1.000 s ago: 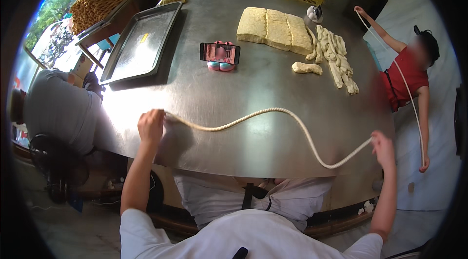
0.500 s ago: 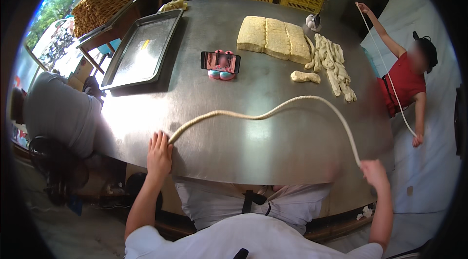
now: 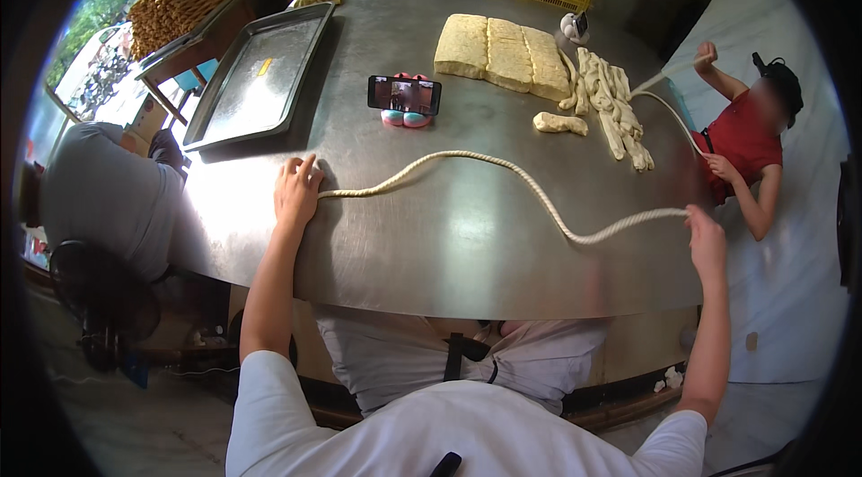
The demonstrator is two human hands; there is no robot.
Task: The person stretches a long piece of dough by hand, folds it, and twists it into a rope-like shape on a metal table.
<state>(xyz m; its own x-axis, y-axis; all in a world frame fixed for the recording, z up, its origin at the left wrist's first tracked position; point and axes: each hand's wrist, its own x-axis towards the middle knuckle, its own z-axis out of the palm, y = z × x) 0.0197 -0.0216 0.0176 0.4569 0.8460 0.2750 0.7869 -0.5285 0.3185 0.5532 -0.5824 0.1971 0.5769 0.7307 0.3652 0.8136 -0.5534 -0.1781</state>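
Note:
A long twisted dough rope (image 3: 539, 189) lies in a wavy curve across the steel table. Its left end runs under my left hand (image 3: 298, 192), which rests palm down on the tabletop with fingers somewhat spread. At the rope's other end, my right hand (image 3: 707, 239) pinches the tip near the table's right edge. Beyond the rope, a thick dough slab (image 3: 498, 53) scored into three blocks sits beside a heap of dough strips (image 3: 611, 109). One short dough piece (image 3: 560, 123) lies apart in front of them.
A phone (image 3: 404, 95) stands on a pink and blue holder. An empty metal tray (image 3: 260, 73) lies far left, near stacked brown twists (image 3: 184, 5). A co-worker in red (image 3: 750, 136) handles another dough strand at right; a person in grey (image 3: 112, 198) sits at left.
Both my hands have moved forward over the table, and the rope has shifted away from me with a tighter-looking twist. The co-worker's strand has swung onto the table.

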